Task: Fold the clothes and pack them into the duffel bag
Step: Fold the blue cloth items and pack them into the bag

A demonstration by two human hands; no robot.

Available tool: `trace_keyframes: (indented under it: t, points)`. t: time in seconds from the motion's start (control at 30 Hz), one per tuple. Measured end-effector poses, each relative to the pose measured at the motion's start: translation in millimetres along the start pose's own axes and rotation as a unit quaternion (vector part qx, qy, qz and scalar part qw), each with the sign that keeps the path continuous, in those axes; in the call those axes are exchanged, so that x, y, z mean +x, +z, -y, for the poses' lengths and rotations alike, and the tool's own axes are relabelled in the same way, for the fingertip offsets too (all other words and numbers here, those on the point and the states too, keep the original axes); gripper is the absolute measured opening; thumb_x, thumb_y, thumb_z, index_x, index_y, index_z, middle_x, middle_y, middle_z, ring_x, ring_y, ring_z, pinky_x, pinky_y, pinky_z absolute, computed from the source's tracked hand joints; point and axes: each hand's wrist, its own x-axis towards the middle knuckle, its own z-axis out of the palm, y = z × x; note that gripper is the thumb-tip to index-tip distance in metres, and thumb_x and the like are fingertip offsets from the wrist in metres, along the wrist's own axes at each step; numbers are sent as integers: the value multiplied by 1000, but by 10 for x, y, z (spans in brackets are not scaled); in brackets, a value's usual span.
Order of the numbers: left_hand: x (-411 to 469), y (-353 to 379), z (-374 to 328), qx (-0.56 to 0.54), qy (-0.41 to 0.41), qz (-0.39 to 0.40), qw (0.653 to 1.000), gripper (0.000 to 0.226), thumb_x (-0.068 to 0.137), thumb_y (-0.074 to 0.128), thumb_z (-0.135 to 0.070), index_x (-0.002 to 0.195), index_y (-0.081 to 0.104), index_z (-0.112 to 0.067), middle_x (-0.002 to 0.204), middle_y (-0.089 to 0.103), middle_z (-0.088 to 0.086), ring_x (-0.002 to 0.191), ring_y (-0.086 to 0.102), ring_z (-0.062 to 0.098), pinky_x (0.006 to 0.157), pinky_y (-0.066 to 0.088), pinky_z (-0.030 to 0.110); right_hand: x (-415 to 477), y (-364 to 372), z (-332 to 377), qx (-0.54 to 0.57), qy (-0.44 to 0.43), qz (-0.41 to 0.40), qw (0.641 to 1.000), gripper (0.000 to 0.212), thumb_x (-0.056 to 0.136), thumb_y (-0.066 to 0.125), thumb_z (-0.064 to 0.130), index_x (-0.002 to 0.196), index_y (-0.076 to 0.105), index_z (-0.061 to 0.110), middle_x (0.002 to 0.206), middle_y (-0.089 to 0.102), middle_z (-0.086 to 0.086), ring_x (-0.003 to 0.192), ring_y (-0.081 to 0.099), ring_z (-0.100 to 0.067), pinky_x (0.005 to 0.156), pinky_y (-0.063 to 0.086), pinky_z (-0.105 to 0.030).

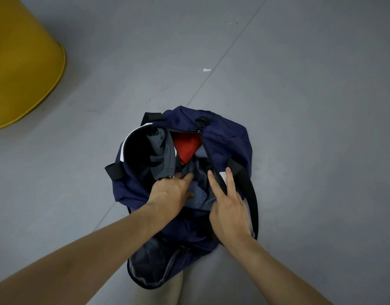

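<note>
My right hand [229, 210] has two fingers [230, 181] straight and spread, released, lying on the near rim of the navy blue fabric duffel bag [229, 139] and holding its mouth apart. My left hand [167, 191] is pushed down among the clothes. One finger [187, 177] is out flat and the others are sunk out of sight, so I cannot tell whether they are grasping cloth or only pressing.

Under both sets of fingertips lies a crumpled slate-blue buttoned shirt [198, 194]. Just beyond the left fingers is a grey knit garment [165, 155], and beyond that a bright red folded cloth [187, 148]. All three are inside the main compartment. I judge this as the packing step, nearly done: tamping the load down. Next I would need to flatten the shirt below the zip line and then draw the edges together.

Outside my right fingers runs the black webbing strap [249, 186]. Toward my wrists an end pocket [150, 260] gapes, and I cannot make out its contents. Far off to the left stands a yellow round tub [24, 62].
</note>
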Motion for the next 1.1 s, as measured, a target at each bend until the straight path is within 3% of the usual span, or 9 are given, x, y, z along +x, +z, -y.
trace_keyframes:
  t: [0.1,0.2,0.27,0.33,0.43,0.6,0.83,0.97,1.1]
  points:
    - [-30,-39,43,-23,7,-32,999,45,100,54,-42,141,46,-28,127,58,-2,99,67,27,73,53,35,19,-14,-15,18,-4,3,1000,85,89,55,2,159,18,34,168,-6,-2,82,53,-17,66,44,-23]
    - [-91,-48,19,-44,137,-252,957,29,90,68,-19,119,67,-22,109,66,-3,83,67,26,63,54,38,29,-12,-15,44,16,14,999,83,91,51,2,160,12,26,167,-11,5,86,54,-18,67,44,-23]
    - [-46,-154,59,-31,166,-364,916,28,89,68,-16,116,71,-20,112,68,-2,93,60,25,72,48,40,40,-9,-15,54,20,15,998,83,91,49,1,160,9,25,167,-11,8,89,55,-18,68,46,-23]
    - [61,-224,219,2,107,-346,932,41,89,66,-20,129,65,-21,129,62,0,112,54,28,90,44,42,48,2,-17,63,23,10,998,85,90,50,0,161,10,24,168,-8,7,89,56,-18,67,46,-24]
    - [179,-106,539,57,-17,-219,974,56,94,61,-30,148,47,-21,148,45,7,137,37,34,116,27,56,67,17,-23,67,19,15,997,84,90,52,-1,161,12,22,168,-7,6,89,58,-19,66,47,-23]
    - [242,52,731,-11,-87,-112,990,64,103,37,-47,160,18,-26,160,26,12,148,19,37,118,23,58,132,-46,79,68,22,32,997,85,92,51,2,160,5,23,167,-10,7,96,60,-19,71,47,-23]
    - [487,-60,918,-129,-102,-48,985,68,102,39,-52,160,14,-29,164,19,13,151,14,38,123,17,51,182,-130,227,79,15,11,997,90,92,52,4,159,-5,26,167,-11,10,88,53,-10,66,42,-18]
    - [388,-145,938,-102,-72,-160,979,56,96,56,-42,149,46,-24,143,53,10,130,48,37,106,42,52,179,-155,262,70,5,-22,997,94,89,55,3,159,-5,22,168,-6,5,75,48,-5,51,21,-7]
    - [248,-142,906,-146,-85,-320,932,43,96,63,-23,138,58,-17,132,58,8,110,56,35,96,49,46,229,-319,345,101,-21,-55,993,97,87,52,2,160,-7,26,167,-12,13,73,50,-8,53,31,-9]
